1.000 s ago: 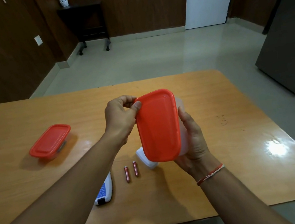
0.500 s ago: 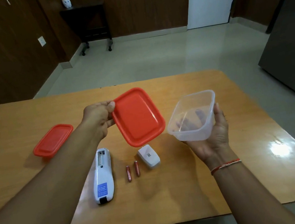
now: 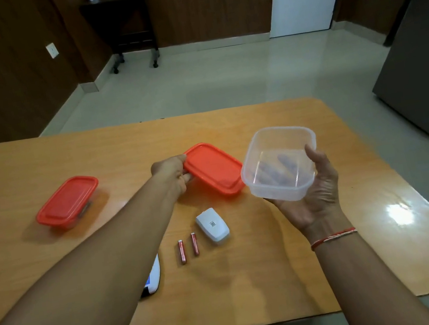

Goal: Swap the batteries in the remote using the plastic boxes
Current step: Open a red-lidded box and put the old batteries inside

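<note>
Left hand (image 3: pixel 172 173) extended forward, fingers pinched; right hand (image 3: pixel 315 196) palm-up, fingers cupped.

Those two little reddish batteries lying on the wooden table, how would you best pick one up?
Pinch one small reddish cylindrical battery across its middle, coming straight down from above. It lies flat, apart from its twin, leaving both long sides open for the fingers.

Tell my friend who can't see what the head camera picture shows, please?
A person's right hand holds an empty clear plastic box while the left hand grips its orange lid low over a wooden table. Two batteries, a white battery cover, the remote and a closed orange-lidded box lie there.
</note>
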